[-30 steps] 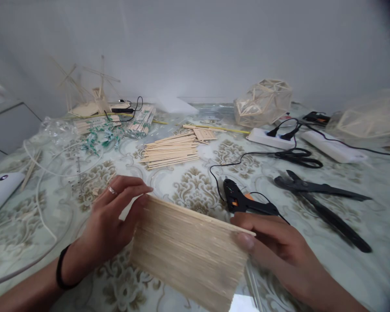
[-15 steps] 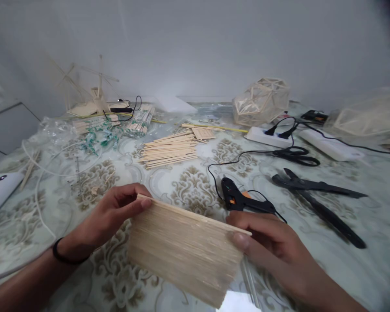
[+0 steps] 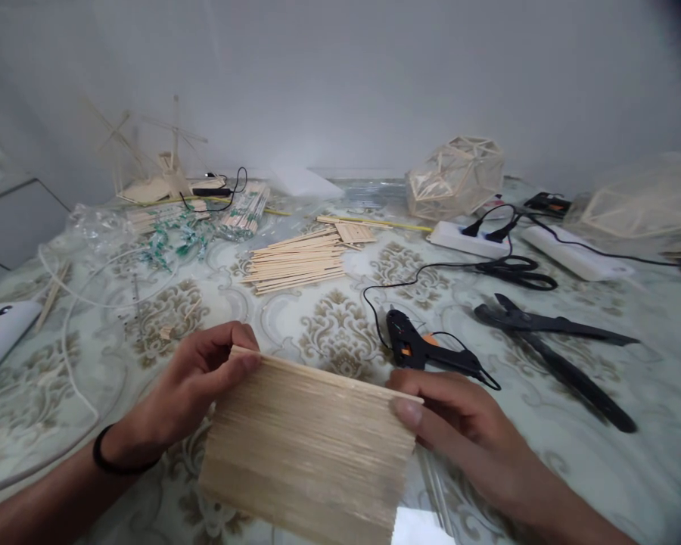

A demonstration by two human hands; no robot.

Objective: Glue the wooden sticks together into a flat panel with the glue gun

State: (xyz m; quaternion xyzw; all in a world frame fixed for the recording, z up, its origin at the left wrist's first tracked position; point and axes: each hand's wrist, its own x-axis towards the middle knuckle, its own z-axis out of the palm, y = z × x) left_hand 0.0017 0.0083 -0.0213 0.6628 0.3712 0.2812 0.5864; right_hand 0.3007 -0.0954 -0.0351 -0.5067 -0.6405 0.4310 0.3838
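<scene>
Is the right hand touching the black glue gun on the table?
Apart. The head view shows the right hand gripping the stick panel, with tablecloth visible before the glue gun.

One head-worn camera is looking forward and down. It is sitting close over the table (image 3: 629,484), facing twelve o'clock toward the wall (image 3: 340,76).

You have one flat panel of glued sticks (image 3: 309,446) in front of you, one left hand (image 3: 190,386) and one right hand (image 3: 465,435) on its top corners. On the table (image 3: 629,469) you can count one black glue gun (image 3: 425,352), one pair of scissors (image 3: 514,271), one long black cutter (image 3: 556,352), two white power strips (image 3: 468,242) (image 3: 576,257) and one white mouse (image 3: 0,329). You also have one loose pile of sticks (image 3: 298,261), two faceted stick lanterns (image 3: 457,178) (image 3: 639,204) and one spindly stick model (image 3: 156,163).
</scene>
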